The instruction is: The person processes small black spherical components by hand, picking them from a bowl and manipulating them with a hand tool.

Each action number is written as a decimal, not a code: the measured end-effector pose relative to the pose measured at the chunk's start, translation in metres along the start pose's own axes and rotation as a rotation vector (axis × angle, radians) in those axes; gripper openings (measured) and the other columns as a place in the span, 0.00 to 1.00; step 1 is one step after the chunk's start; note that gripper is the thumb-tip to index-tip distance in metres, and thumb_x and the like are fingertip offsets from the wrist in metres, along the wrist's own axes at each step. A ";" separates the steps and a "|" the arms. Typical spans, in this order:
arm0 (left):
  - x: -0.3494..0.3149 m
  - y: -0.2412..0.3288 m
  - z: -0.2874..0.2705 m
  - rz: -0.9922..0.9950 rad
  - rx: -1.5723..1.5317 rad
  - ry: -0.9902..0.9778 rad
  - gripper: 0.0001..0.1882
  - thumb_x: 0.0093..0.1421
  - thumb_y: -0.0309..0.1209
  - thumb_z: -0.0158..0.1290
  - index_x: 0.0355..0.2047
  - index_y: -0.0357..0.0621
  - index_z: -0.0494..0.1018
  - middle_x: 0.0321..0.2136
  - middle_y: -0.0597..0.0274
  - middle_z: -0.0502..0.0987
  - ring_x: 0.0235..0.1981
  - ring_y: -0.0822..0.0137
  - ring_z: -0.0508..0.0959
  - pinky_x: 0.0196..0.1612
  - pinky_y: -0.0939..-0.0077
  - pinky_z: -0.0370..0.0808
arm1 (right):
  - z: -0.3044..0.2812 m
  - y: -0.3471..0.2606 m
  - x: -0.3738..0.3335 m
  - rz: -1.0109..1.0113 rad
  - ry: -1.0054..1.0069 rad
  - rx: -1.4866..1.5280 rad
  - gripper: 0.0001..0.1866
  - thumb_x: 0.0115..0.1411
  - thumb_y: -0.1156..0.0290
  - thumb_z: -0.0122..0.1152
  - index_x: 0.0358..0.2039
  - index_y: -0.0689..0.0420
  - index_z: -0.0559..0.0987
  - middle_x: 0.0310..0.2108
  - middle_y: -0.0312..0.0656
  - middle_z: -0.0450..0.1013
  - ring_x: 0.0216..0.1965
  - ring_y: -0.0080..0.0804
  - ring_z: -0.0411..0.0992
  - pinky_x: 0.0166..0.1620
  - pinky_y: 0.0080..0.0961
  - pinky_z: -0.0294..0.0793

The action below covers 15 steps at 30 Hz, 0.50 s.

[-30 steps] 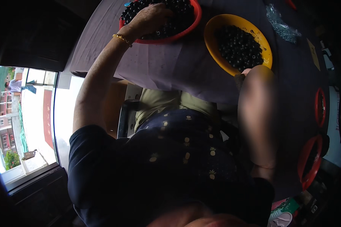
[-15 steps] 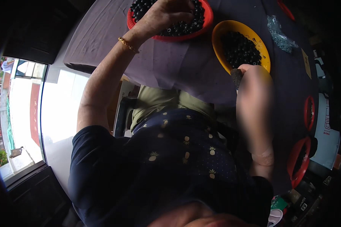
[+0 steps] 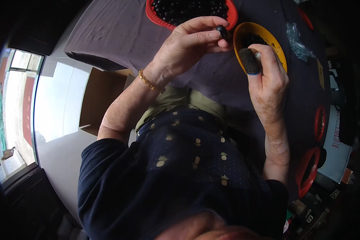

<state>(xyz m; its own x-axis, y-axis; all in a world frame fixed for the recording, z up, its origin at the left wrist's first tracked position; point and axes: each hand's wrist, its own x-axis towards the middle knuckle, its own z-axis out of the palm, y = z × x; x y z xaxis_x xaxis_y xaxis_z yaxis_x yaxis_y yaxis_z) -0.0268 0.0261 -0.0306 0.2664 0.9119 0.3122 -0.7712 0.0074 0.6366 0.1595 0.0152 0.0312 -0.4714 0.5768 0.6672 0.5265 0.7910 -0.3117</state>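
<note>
My left hand point(image 3: 188, 44) pinches a black bead-like ball point(image 3: 222, 31) between thumb and fingertips, just in front of the red basin point(image 3: 164, 23). That basin is filled with many similar black balls point(image 3: 196, 10). My right hand point(image 3: 270, 72) is closed over the near part of the yellow bowl point(image 3: 282, 44), which holds more dark pieces point(image 3: 254, 40). A dark, rough cover with a blue edge point(image 3: 250, 62) sits over the right thumb. Something small and pale shows between the right thumb and index finger, too little to name.
Both containers stand on a dark cloth-covered table point(image 3: 124, 36). A clear plastic bag of bluish pieces point(image 3: 298, 44) lies right of the yellow bowl. Red containers point(image 3: 308, 172) line the right side. An open cardboard box point(image 3: 102, 96) is on the floor at left.
My left hand has come out of the red basin toward the right and nearer, with a black bead-like ball in its fingertips. My right hand, blurred before, has risen toward the yellow bowl.
</note>
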 end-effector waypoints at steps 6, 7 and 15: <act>-0.005 -0.002 0.003 0.034 0.013 0.000 0.13 0.58 0.26 0.49 0.45 0.40 0.69 0.37 0.60 0.74 0.36 0.70 0.76 0.50 0.63 0.72 | 0.006 0.010 -0.006 -0.035 0.014 -0.027 0.07 0.53 0.76 0.58 0.33 0.59 0.72 0.26 0.41 0.71 0.27 0.38 0.73 0.30 0.28 0.73; -0.005 -0.002 0.004 0.052 0.019 0.001 0.14 0.58 0.26 0.49 0.45 0.39 0.69 0.35 0.61 0.74 0.35 0.70 0.75 0.52 0.60 0.70 | 0.005 0.008 -0.006 -0.032 0.004 -0.012 0.08 0.51 0.77 0.57 0.33 0.59 0.71 0.26 0.41 0.71 0.28 0.38 0.73 0.30 0.28 0.73; -0.017 0.000 0.002 0.075 0.112 -0.008 0.12 0.58 0.27 0.49 0.43 0.38 0.69 0.32 0.61 0.72 0.30 0.73 0.74 0.52 0.56 0.70 | 0.007 0.001 -0.032 0.073 -0.092 0.158 0.11 0.53 0.80 0.49 0.39 0.62 0.68 0.29 0.44 0.68 0.28 0.39 0.71 0.33 0.29 0.69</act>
<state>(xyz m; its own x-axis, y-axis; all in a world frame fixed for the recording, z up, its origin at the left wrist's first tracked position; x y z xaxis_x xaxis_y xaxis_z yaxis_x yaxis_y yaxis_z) -0.0305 0.0104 -0.0344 0.2152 0.9048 0.3674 -0.7201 -0.1071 0.6856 0.1701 -0.0012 0.0048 -0.5029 0.6443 0.5762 0.4474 0.7644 -0.4642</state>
